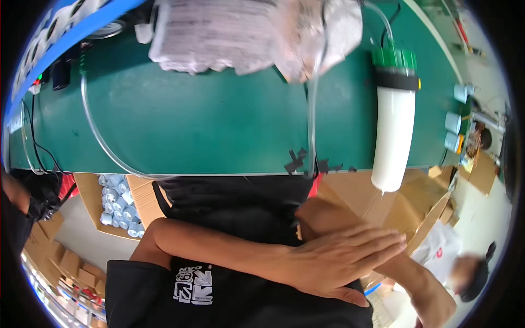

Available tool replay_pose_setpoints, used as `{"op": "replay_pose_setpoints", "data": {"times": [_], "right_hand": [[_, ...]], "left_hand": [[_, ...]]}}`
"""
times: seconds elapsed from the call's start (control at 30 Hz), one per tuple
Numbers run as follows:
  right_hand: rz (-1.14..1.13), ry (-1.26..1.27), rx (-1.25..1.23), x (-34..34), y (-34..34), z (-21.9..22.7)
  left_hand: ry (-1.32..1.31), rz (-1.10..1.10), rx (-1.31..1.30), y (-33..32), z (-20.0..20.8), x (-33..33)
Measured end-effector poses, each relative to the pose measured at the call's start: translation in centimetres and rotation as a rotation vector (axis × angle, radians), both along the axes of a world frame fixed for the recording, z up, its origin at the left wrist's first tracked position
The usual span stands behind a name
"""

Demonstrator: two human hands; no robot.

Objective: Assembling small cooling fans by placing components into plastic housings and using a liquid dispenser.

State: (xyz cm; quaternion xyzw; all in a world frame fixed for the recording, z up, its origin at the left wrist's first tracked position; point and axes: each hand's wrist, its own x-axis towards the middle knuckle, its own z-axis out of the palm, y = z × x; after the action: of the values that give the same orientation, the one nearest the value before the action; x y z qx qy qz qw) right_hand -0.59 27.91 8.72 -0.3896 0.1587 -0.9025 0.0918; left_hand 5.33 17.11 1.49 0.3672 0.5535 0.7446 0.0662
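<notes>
My left hand (339, 259) lies flat across my right forearm, its fingers stretched out together and nothing held in it. Beneath it, my right forearm runs up toward my lap, where my right hand (322, 216) rests against the dark clothing. The fingers of that hand are mostly hidden. To the right of it, a white dispensing cartridge (395, 131) with a green cap and a black collar reaches past the table's front edge, its thin nozzle pointing toward me. A clear hose leads away from its cap.
Plastic-wrapped packages (216, 35) sit at the back of the green table (208, 120). Clear tubing (98, 131) runs down to the front edge. Below stand a carton of pale blue caps (117, 205) and an open carton (421, 199). Other people show at the left and lower right.
</notes>
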Motion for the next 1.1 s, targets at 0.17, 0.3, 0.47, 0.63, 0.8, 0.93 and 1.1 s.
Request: {"op": "replay_pose_setpoints", "data": {"times": [0.17,0.3,0.47,0.63,0.8,0.93,1.1], "right_hand": [[0.098,0.184,-0.069,-1.6,-1.7,0.3],[0.103,0.328,-0.143,-1.5,-2.4,0.5],[0.115,0.508,-0.265,-2.0,-3.6,1.2],[0.296,0.223,-0.236,-1.9,-7.9,-2.3],[0.312,0.125,-0.149,-0.6,-11.2,-7.7],[0.394,0.137,0.143,-0.6,-11.7,-8.0],[0.475,0.375,0.712,1.2,-15.7,-8.0]], "left_hand": [[-0.204,-0.272,0.197,1.5,-3.2,0.5],[-0.499,-0.546,-0.16,-2.4,-7.3,0.2],[-0.856,-0.662,-0.15,-0.5,-12.0,4.5],[-1.137,-0.819,0.267,0.9,-7.1,1.1],[-1.454,-0.943,0.722,0.2,-11.7,2.2],[-1.446,-1.125,0.812,1.8,-14.2,3.0],[-1.716,-1.133,0.835,1.5,-15.2,2.6]]}}
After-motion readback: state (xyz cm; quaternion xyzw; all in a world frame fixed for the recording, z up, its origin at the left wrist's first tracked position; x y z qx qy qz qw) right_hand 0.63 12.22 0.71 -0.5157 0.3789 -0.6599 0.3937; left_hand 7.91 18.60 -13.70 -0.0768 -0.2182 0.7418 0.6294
